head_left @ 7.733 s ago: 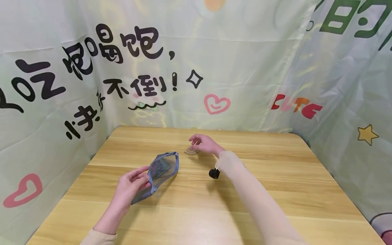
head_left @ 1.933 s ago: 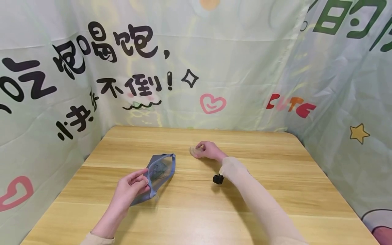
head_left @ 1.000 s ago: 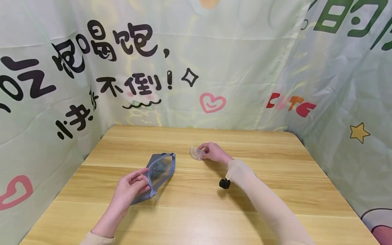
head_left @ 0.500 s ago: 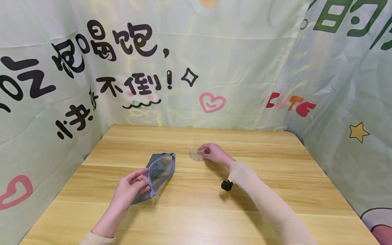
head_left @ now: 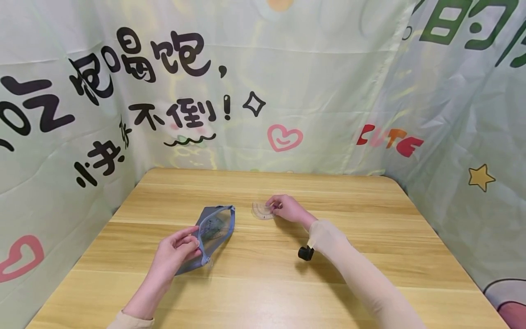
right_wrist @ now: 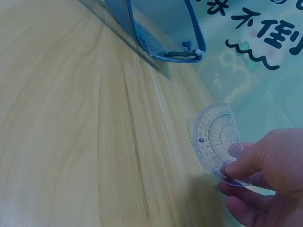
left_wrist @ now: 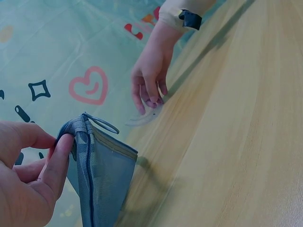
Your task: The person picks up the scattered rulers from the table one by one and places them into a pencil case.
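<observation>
A blue mesh zip pouch lies open on the wooden table, its mouth facing the back. My left hand pinches the pouch's near edge between thumb and fingers. A clear plastic protractor is tilted just above the table, right of the pouch. My right hand pinches the protractor's edge with thumb and fingertips. In the left wrist view the right hand shows beyond the pouch.
A printed green cloth backdrop walls in the table on the left, back and right. A small black camera sits on the right wrist's sleeve. The table's near half holds nothing else.
The right hand has lifted and tilted the protractor, drawing it slightly toward me. The left hand and pouch have stayed where they were.
</observation>
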### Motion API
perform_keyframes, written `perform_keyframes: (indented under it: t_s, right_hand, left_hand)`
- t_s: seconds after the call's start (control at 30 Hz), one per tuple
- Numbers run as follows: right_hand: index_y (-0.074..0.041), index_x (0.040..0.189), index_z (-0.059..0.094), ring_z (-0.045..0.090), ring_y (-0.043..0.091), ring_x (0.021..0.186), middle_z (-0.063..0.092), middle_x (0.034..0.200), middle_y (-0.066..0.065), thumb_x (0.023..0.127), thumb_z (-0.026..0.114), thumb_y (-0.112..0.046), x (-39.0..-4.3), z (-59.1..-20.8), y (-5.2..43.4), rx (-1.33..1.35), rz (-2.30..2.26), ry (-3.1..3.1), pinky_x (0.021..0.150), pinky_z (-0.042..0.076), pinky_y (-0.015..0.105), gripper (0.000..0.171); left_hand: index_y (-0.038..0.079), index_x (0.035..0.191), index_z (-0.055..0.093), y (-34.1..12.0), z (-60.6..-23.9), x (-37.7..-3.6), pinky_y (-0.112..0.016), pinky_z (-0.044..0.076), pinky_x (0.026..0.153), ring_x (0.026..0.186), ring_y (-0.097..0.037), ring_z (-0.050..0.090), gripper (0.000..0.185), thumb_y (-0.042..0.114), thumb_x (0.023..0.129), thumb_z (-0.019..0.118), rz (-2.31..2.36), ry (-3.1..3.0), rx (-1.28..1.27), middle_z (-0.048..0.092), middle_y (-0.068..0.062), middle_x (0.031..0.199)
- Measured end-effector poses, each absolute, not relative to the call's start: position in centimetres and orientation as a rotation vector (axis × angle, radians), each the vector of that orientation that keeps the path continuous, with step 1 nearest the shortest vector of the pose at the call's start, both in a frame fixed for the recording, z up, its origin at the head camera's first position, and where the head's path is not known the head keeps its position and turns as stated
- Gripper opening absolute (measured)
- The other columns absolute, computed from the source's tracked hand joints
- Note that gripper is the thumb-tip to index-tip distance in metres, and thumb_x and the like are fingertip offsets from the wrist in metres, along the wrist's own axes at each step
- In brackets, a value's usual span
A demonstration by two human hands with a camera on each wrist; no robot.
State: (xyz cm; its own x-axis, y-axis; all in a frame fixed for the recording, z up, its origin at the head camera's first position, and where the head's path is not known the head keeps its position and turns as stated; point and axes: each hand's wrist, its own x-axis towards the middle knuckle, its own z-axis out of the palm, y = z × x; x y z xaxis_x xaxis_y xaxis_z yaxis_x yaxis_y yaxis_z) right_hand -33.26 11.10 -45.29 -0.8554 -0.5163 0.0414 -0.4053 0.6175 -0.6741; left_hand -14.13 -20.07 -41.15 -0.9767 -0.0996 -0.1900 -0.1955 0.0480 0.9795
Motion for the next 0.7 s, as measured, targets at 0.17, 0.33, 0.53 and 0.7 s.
perform_keyframes:
  t_s: [0.17,0.33,0.53,0.7]
  right_hand:
    - [-0.003,0.109,0.069,0.060,0.012,0.078,0.070,0.090,0.010,0.087,0.065,0.005,-33.0,-45.2,11.2,-0.793,-1.039,2.704,0.065,0.050,0.018,0.024]
    - [-0.004,0.109,0.070,0.064,0.014,0.082,0.072,0.092,0.011,0.087,0.068,0.003,-32.7,-45.0,11.2,-0.777,-1.049,2.690,0.068,0.052,0.019,0.024]
    - [-0.004,0.109,0.070,0.066,0.017,0.086,0.073,0.095,0.013,0.086,0.069,0.003,-32.0,-44.7,11.0,-0.782,-1.072,2.652,0.068,0.054,0.019,0.024]
    - [0.000,0.111,0.069,0.068,0.023,0.087,0.072,0.096,0.018,0.084,0.068,0.006,-31.2,-44.2,10.8,-0.758,-1.141,2.605,0.066,0.057,0.023,0.027]
  left_hand:
    - [-0.003,0.142,0.047,-20.1,-41.2,-14.1,-0.018,0.061,0.078,0.082,-0.004,0.064,0.048,0.001,0.095,0.057,2.101,2.222,-0.312,0.060,0.008,0.088]
    - [-0.003,0.142,0.047,-20.1,-41.3,-14.2,-0.018,0.061,0.078,0.081,-0.004,0.064,0.048,0.001,0.095,0.057,2.098,2.223,-0.308,0.060,0.008,0.087]
    - [-0.003,0.142,0.047,-20.1,-41.3,-14.2,-0.018,0.061,0.078,0.081,-0.004,0.064,0.048,0.001,0.095,0.057,2.092,2.227,-0.311,0.060,0.008,0.087]
    - [-0.003,0.142,0.047,-20.0,-41.4,-14.3,-0.019,0.062,0.078,0.081,-0.005,0.065,0.049,0.001,0.094,0.058,2.100,2.224,-0.306,0.061,0.008,0.087]
